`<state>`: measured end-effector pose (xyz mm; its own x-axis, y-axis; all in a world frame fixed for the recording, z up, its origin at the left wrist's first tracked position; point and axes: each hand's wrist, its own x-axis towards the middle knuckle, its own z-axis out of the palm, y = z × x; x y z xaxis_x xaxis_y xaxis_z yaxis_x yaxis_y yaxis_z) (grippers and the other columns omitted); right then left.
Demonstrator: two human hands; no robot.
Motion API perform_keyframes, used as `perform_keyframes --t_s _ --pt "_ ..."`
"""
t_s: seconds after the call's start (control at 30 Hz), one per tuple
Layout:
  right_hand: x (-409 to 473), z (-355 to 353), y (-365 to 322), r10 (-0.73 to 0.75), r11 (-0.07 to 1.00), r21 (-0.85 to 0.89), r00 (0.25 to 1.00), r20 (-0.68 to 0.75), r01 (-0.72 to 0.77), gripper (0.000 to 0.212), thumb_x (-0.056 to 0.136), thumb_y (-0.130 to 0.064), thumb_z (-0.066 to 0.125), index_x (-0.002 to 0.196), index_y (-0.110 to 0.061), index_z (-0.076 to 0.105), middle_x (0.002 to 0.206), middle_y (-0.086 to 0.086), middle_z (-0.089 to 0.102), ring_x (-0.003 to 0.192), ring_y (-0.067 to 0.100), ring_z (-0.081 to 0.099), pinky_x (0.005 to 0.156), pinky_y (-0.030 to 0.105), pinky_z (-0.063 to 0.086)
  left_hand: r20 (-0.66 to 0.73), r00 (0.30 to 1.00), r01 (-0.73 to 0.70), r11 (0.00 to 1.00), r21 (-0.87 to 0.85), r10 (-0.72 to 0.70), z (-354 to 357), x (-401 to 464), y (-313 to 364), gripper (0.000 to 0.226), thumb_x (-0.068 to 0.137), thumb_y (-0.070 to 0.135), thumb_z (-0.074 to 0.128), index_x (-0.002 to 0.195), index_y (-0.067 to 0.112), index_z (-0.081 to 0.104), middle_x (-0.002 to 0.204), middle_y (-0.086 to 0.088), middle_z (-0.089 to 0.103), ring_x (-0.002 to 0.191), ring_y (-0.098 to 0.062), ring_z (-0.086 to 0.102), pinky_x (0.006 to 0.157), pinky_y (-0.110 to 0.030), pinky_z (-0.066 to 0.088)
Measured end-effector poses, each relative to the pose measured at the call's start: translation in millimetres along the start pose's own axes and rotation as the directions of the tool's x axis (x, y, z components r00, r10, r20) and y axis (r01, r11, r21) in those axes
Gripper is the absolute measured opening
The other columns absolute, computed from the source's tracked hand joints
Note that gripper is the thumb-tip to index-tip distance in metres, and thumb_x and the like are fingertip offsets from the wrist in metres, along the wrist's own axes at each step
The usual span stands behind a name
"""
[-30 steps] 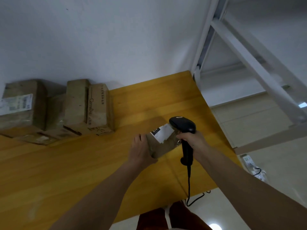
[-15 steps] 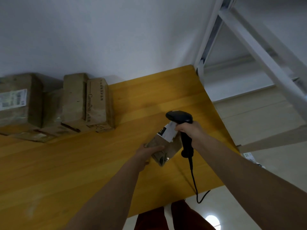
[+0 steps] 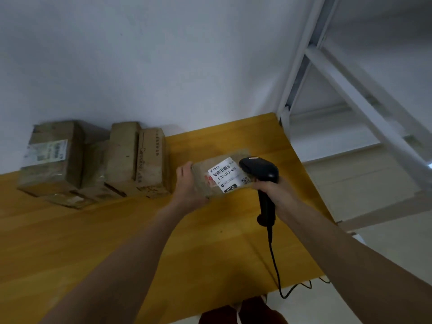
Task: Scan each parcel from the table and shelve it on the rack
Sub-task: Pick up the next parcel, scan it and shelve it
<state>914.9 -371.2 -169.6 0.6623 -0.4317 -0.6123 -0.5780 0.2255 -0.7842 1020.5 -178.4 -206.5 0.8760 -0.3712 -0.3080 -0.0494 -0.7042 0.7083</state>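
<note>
Parcel (image 3: pixel 219 176), a flat brown box with its white barcode label (image 3: pixel 228 175) facing up, is held above the yellow table (image 3: pixel 117 230) in the head view, the left hand (image 3: pixel 190 185) gripping its left edge with thumb on top and fingers curled underneath. The right hand (image 3: pixel 272 189) has its fingers wrapped round the handle of a black corded scanner (image 3: pixel 260 171), whose head sits just beside the label. More cardboard parcels (image 3: pixel 93 162) stand against the wall at the table's far left, and the white rack (image 3: pixel 350 78) rises to the right.

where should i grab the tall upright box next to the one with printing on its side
Pinch the tall upright box across its narrow width near the top, coming from above: it stands on end, the printed box hugs its right side, more parcels crowd its left, so only the top is free.
</note>
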Motion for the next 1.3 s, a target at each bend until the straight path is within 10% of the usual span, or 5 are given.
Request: perform_keyframes --t_s 0.27,0.93,1.3 --pt "-45 13 -33 -0.270 0.936 -0.224 0.962 0.032 0.270 0.017 0.079 -0.002 0.062 0.067 -0.012 0.056 0.059 0.002 0.047 0.056 0.012 0.043 0.051 0.022 0.033 -0.332 0.891 -0.213 0.931 0.298 0.311 -38 10 26 0.102 0.065 -0.002 0.082 0.148 0.010 0.024 0.151 -0.009 0.022 0.131 -0.024 0.038 0.106 -0.036 0.041" --pt "-70 24 -40 -0.372 0.887 -0.264 0.925 0.075 0.379 0.011 0.082 -0.004 0.062 0.081 -0.014 0.061 0.065 0.000 0.051 0.059 0.009 0.048 0.054 0.019 0.039 -0.364 0.845 -0.244 0.889 0.389 0.391 -60 9 40 0.097 0.068 -0.003 0.082 0.147 0.010 0.026 0.149 -0.011 0.025 0.127 -0.025 0.042 0.099 -0.038 0.049" --pt "-89 16 -10 -0.300 0.950 -0.144 0.941 -0.155 0.279 0.032 0.081 0.005 0.060 0.073 -0.026 0.055 0.057 -0.015 0.050 0.043 -0.004 0.050 0.038 0.007 0.034 0.173 0.961 -0.271 0.867 0.419 0.217 -12 3 28 0.123 0.044 0.049 0.092 0.141 0.014 0.025 0.133 -0.003 0.031 0.122 -0.021 0.036 0.100 -0.036 0.044"
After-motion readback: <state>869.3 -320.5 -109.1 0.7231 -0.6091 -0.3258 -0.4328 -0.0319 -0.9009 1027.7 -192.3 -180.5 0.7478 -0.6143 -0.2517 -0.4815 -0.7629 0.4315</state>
